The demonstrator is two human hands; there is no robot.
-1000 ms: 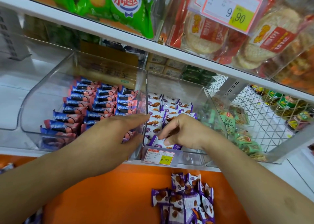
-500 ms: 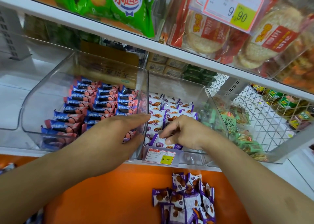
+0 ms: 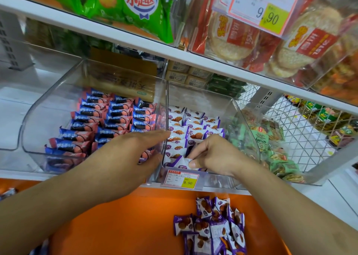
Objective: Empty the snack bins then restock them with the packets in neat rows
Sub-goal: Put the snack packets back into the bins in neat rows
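Two clear snack bins stand side by side on the shelf. The left bin [image 3: 38, 119] holds rows of blue and red packets [image 3: 116, 117]. The middle bin [image 3: 222, 103] holds rows of white and purple packets [image 3: 191, 125]. My right hand [image 3: 213, 156] pinches one white and purple packet [image 3: 181, 162] at that bin's front. My left hand [image 3: 133, 152] lies with straight fingers against the wall between the two bins. A loose pile of purple packets [image 3: 215, 225] lies on the orange surface [image 3: 116, 216] below.
A bin of green packets [image 3: 271, 148] stands to the right, beside a white wire basket [image 3: 302, 123]. A price tag [image 3: 183, 179] hangs on the middle bin's front. The upper shelf [image 3: 116, 34] carries green bags and rice cracker packs.
My right hand has tilted the front packet upward a little and shifted slightly right. My left hand stays at the bin wall.
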